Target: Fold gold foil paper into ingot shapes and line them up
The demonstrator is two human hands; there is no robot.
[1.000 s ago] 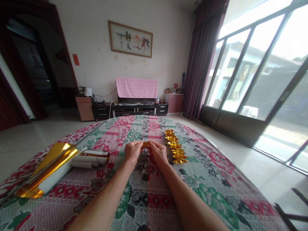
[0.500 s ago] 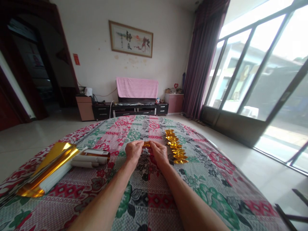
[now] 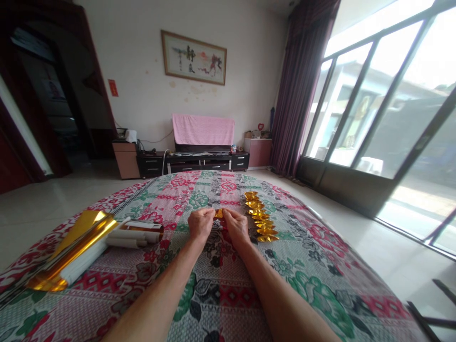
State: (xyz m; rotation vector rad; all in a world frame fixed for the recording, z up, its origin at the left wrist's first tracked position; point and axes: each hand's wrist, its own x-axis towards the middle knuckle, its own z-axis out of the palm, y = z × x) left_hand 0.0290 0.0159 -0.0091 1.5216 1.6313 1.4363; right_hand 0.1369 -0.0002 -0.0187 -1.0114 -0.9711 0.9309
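Both hands meet over the middle of a flowered cloth (image 3: 221, 294) covering a table. My left hand (image 3: 201, 223) and my right hand (image 3: 235, 225) are closed, each pinching one end of a small piece of gold foil paper (image 3: 218, 213) between them. Only a sliver of the gold piece shows between the fingertips. Just right of my right hand runs a row of several folded gold paper pieces (image 3: 259, 216). At the left lies a stack of gold foil sheets (image 3: 73, 249) with rolled white and gold sheets (image 3: 137, 233) beside it.
Beyond the table stand a low dark TV cabinet (image 3: 199, 161) under a pink cloth (image 3: 203, 129), a framed picture (image 3: 193, 57) on the wall and a purple curtain (image 3: 299, 90). Large glass doors (image 3: 388, 114) fill the right side. A dark doorway (image 3: 46, 95) opens at the left.
My two hands have drawn slightly closer together on the gold piece, so less of it shows between them. Nothing else has moved.
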